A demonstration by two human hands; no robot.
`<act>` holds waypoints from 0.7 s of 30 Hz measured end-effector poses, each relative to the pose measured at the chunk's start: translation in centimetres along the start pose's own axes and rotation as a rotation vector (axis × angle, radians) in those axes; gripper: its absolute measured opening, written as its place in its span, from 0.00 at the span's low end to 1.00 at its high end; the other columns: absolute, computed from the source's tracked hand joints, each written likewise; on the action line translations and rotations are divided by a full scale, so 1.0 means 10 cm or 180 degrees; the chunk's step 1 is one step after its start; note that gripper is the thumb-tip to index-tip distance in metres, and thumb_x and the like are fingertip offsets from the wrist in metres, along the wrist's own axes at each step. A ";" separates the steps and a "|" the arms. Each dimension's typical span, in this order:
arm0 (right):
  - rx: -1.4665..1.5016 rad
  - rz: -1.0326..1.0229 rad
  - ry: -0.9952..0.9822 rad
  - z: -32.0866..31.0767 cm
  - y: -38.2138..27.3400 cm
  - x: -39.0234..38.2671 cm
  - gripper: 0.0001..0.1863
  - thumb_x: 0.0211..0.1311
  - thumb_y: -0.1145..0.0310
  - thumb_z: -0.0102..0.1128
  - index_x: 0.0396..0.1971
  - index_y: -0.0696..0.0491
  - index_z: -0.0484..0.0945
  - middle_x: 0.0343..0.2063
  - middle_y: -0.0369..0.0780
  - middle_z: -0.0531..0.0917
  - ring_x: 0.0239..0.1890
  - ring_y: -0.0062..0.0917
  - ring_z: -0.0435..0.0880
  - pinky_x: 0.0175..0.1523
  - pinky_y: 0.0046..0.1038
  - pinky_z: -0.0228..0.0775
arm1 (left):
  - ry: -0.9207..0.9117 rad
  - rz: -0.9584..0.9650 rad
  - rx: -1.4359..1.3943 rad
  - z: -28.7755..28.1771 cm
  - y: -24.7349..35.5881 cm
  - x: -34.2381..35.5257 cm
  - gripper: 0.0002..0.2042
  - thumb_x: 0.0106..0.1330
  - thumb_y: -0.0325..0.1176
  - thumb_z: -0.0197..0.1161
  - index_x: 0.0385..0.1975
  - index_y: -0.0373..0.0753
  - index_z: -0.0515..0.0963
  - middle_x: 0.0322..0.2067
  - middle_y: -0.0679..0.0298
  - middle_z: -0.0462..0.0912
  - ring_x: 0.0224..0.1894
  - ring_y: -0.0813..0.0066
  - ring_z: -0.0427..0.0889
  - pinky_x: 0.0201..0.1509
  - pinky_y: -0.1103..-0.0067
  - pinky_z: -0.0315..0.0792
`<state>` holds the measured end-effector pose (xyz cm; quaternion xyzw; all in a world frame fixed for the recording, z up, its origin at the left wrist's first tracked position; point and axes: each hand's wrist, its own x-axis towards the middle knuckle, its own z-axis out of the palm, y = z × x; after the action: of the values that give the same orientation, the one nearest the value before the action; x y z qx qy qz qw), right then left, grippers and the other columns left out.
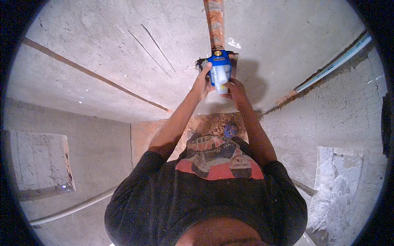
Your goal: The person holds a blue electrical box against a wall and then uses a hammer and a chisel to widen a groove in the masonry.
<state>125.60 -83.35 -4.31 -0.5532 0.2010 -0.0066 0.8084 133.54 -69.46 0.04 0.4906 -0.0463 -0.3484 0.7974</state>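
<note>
Both hands (219,84) — seemingly gripping blue tool (219,67)

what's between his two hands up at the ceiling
In the head view, a blue and white device sits between the left hand and right hand, pressed against the ceiling recess below an orange strip.

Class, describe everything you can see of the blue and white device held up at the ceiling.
The blue and white device looks plastic: a blue body with a white rounded part below and a small brass-coloured round piece on top. It is held up against the grey concrete ceiling, at a rough hole where an orange-brown pipe ends. The left hand grips its left side; the right hand holds its lower right end.
</note>
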 end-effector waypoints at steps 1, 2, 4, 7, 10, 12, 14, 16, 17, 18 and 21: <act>-0.0005 -0.0008 -0.0025 0.00 -0.01 0.00 0.30 0.56 0.60 0.61 0.56 0.59 0.66 0.43 0.44 0.78 0.41 0.29 0.81 0.36 0.27 0.81 | -0.0003 0.0038 0.0029 0.02 0.01 -0.01 0.36 0.58 0.65 0.55 0.57 0.42 0.66 0.51 0.56 0.76 0.47 0.63 0.79 0.50 0.61 0.75; -0.0010 -0.0015 -0.0051 0.00 -0.02 -0.01 0.30 0.56 0.60 0.60 0.55 0.59 0.67 0.43 0.44 0.78 0.41 0.29 0.81 0.36 0.27 0.81 | -0.0036 0.0024 0.0058 0.04 0.02 -0.02 0.36 0.58 0.64 0.55 0.57 0.40 0.65 0.51 0.55 0.75 0.49 0.62 0.79 0.51 0.61 0.75; -0.0112 -0.0009 -0.0093 0.02 -0.10 -0.06 0.28 0.56 0.59 0.60 0.54 0.59 0.69 0.42 0.44 0.79 0.39 0.29 0.81 0.36 0.26 0.80 | -0.0103 -0.0002 0.0117 0.07 0.07 -0.05 0.38 0.59 0.63 0.55 0.58 0.37 0.64 0.52 0.52 0.74 0.52 0.60 0.77 0.54 0.62 0.74; -0.0274 0.0163 -0.0068 0.03 -0.12 -0.05 0.26 0.57 0.59 0.59 0.51 0.60 0.71 0.40 0.43 0.80 0.37 0.28 0.82 0.36 0.25 0.80 | -0.0040 -0.0087 0.0172 0.11 0.11 -0.08 0.37 0.59 0.63 0.54 0.58 0.37 0.64 0.52 0.52 0.74 0.52 0.61 0.77 0.53 0.61 0.74; -0.0276 0.0139 0.0007 0.05 -0.12 -0.05 0.24 0.57 0.59 0.58 0.48 0.60 0.72 0.39 0.42 0.81 0.36 0.27 0.82 0.35 0.25 0.79 | 0.0065 -0.0169 0.0145 0.10 0.11 -0.08 0.37 0.59 0.63 0.54 0.58 0.37 0.65 0.51 0.53 0.75 0.52 0.61 0.77 0.52 0.62 0.75; -0.0260 0.0090 0.0008 0.06 -0.11 -0.06 0.24 0.57 0.59 0.58 0.48 0.60 0.73 0.38 0.42 0.81 0.36 0.27 0.82 0.35 0.25 0.79 | 0.0010 -0.0218 0.0134 0.03 0.07 -0.03 0.38 0.58 0.64 0.54 0.58 0.38 0.64 0.51 0.53 0.75 0.52 0.61 0.77 0.53 0.62 0.74; -0.0272 0.0092 -0.0039 0.06 -0.11 -0.06 0.24 0.57 0.59 0.58 0.49 0.60 0.72 0.39 0.42 0.80 0.36 0.27 0.82 0.35 0.25 0.79 | 0.0000 -0.0211 0.0154 -0.01 0.05 0.00 0.37 0.59 0.64 0.53 0.57 0.39 0.65 0.51 0.54 0.75 0.51 0.61 0.78 0.51 0.62 0.75; -0.0276 0.0084 0.0006 0.09 -0.13 -0.07 0.25 0.57 0.60 0.58 0.50 0.60 0.71 0.39 0.42 0.80 0.36 0.27 0.82 0.35 0.25 0.79 | 0.0038 -0.0144 0.0176 -0.04 0.03 0.03 0.34 0.60 0.64 0.52 0.56 0.43 0.67 0.51 0.56 0.76 0.48 0.62 0.79 0.46 0.62 0.77; -0.0286 0.0083 0.0033 0.10 -0.14 -0.08 0.25 0.57 0.61 0.59 0.51 0.60 0.70 0.40 0.42 0.80 0.37 0.27 0.82 0.35 0.24 0.80 | 0.0055 -0.0153 0.0180 -0.10 0.00 0.08 0.34 0.60 0.64 0.52 0.56 0.43 0.67 0.50 0.57 0.76 0.48 0.61 0.79 0.46 0.62 0.77; -0.0281 0.0055 0.0014 0.12 -0.13 -0.07 0.26 0.56 0.62 0.59 0.52 0.61 0.69 0.40 0.43 0.80 0.37 0.28 0.82 0.36 0.25 0.80 | 0.0074 -0.0161 0.0184 -0.18 -0.04 0.15 0.34 0.60 0.64 0.52 0.56 0.42 0.67 0.50 0.57 0.76 0.47 0.61 0.80 0.46 0.62 0.76; -0.0204 0.0084 0.0104 0.12 -0.03 -0.04 0.28 0.55 0.64 0.60 0.54 0.61 0.67 0.42 0.44 0.79 0.39 0.29 0.82 0.37 0.26 0.81 | -0.0012 -0.0157 0.0157 -0.21 -0.07 0.19 0.34 0.59 0.64 0.53 0.56 0.42 0.67 0.50 0.57 0.76 0.47 0.61 0.80 0.46 0.62 0.76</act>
<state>125.71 -82.34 -3.51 -0.5758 0.2216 0.0015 0.7869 135.44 -69.22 -2.14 0.5105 -0.0443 -0.3676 0.7761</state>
